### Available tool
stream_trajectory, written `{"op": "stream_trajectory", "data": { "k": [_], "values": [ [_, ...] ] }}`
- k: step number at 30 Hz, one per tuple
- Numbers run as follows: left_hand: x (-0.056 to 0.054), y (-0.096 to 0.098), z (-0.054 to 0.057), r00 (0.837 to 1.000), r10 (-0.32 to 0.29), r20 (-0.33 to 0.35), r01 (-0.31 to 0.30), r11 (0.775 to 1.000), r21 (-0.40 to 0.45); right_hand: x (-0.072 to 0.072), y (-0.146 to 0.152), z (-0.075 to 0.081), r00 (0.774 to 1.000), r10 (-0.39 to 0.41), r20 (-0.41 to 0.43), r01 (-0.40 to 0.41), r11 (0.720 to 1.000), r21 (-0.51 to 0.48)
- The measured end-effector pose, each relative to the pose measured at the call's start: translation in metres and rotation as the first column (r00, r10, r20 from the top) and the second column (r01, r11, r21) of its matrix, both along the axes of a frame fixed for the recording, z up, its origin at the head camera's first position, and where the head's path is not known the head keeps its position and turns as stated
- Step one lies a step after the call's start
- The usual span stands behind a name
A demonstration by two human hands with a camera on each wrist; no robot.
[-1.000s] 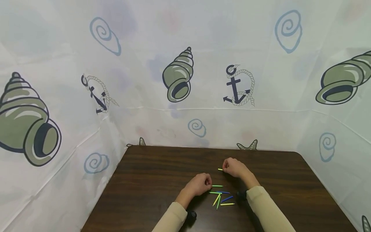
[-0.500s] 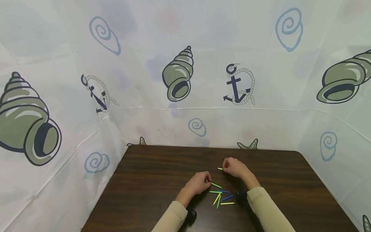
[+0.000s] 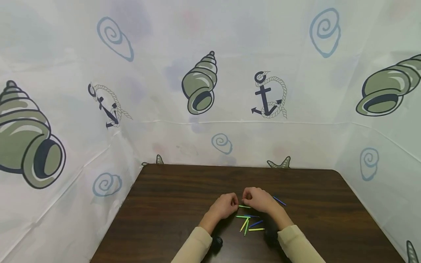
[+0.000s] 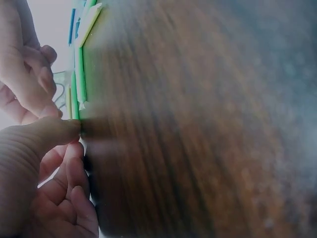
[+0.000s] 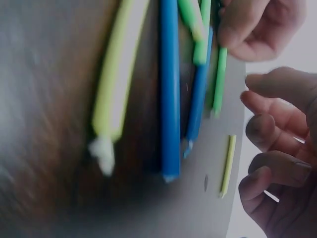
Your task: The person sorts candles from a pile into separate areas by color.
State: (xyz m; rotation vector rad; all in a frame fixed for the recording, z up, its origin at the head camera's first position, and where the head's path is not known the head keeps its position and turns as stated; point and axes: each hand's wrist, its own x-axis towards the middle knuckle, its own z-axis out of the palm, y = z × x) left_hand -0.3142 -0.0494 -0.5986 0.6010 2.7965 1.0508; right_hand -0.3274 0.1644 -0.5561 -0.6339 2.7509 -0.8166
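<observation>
My left hand pinches one end of a thin green birthday candle between thumb and fingertip, low over the table. Just to its right, my right hand has fingers loosely bent; the right wrist view shows a gap between thumb and fingers, with nothing held. Near that hand lies a yellow candle, which the head view hides. A blue candle rests beyond the right wrist. Closer to me is a loose group of candles: green, blue and yellow, some crossing.
The dark wooden table carries everything. White cloth printed with shells and anchors hangs behind and at both sides. A black wrist device shows under the left sleeve.
My right hand has let go of the yellow candle and moved left and nearer, towards my left hand, uncovering the blue candle. The green candle has swivelled in my left hand's pinch.
</observation>
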Motion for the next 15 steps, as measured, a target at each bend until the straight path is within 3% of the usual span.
{"op": "stream_trajectory", "data": {
  "k": [3, 7, 15],
  "values": [
    [-0.003, 0.001, -0.005, 1.0, 0.019, 0.019, -0.019, 1.0, 0.013, 0.004, -0.004, -0.002, 0.999, 0.04, 0.011, -0.04, 0.999, 0.011],
    [-0.012, 0.002, -0.022, 1.0, 0.026, 0.001, -0.026, 1.0, 0.004, 0.007, -0.006, -0.004, 0.999, 0.05, -0.006, -0.05, 0.998, 0.04],
    [-0.007, 0.0, -0.014, 1.0, 0.028, 0.006, -0.027, 1.0, -0.007, 0.017, -0.009, 0.002, 0.999, 0.005, -0.037, -0.002, 0.997, 0.082]
  ]
}}
